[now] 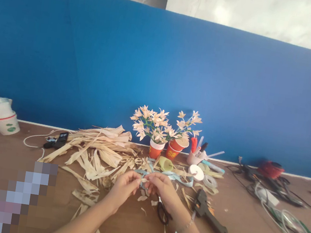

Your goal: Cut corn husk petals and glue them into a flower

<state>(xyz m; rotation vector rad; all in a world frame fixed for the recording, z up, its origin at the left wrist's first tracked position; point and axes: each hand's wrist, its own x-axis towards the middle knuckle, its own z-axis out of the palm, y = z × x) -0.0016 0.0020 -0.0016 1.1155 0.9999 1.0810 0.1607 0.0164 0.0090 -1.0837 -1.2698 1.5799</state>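
Note:
My left hand (pixel 124 189) and my right hand (pixel 163 190) meet above the table, fingertips pinched together on a small pale petal-shaped piece (pixel 143 180), which looks like cut corn husk. Below them a few similar pale petals (pixel 142 198) lie on the wood. Black-handled scissors (pixel 163 212) rest beside my right wrist, partly hidden by it. Farther right lies a black hot glue gun (pixel 209 213). Light-blue ribbon (pixel 183 179) curls behind my fingers. Pale handmade flowers (pixel 154 122) stand behind in red paper cups (pixel 154 152).
Dried corn husks (pixel 104 153) pile up left of centre. A white tape roll (pixel 196 172) and a pen cup (pixel 194 159) are right of the flowers. Cables (pixel 265 201) tangle at far right; a paper cup (pixel 5 123) tilts at far left. A blue panel (pixel 162 67) stands behind.

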